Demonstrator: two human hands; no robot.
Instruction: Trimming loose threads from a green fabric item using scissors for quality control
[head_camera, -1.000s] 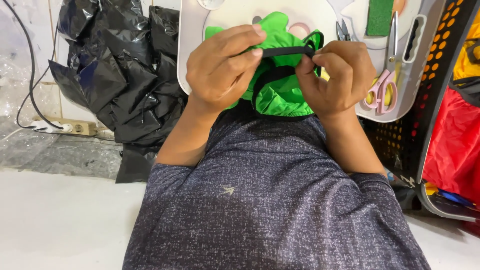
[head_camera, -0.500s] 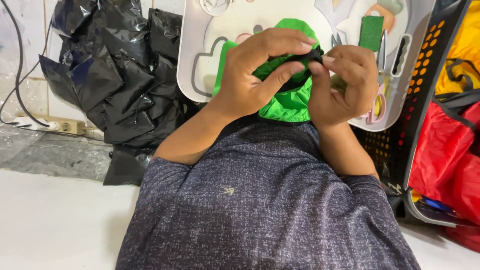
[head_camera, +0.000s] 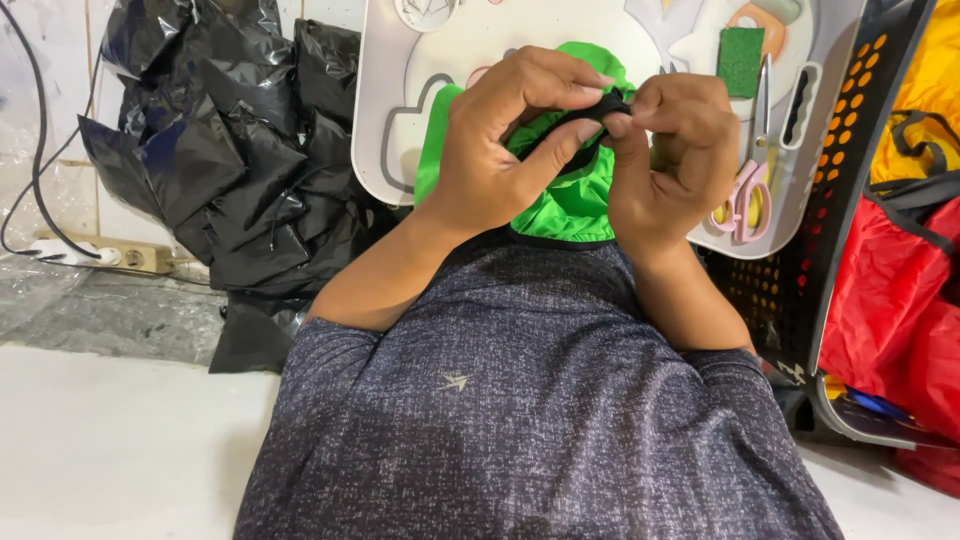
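Green nylon pouch is bunched up between both hands, right over the lap. Left hand is closed around the fabric with thumb and fingers pinching the black strap at its rim, and right hand pinches the same strap just beside it, probably so the slippery stuff stays put. Right of the grip, pink scissors lie on a white tray; left of it sit black bags.
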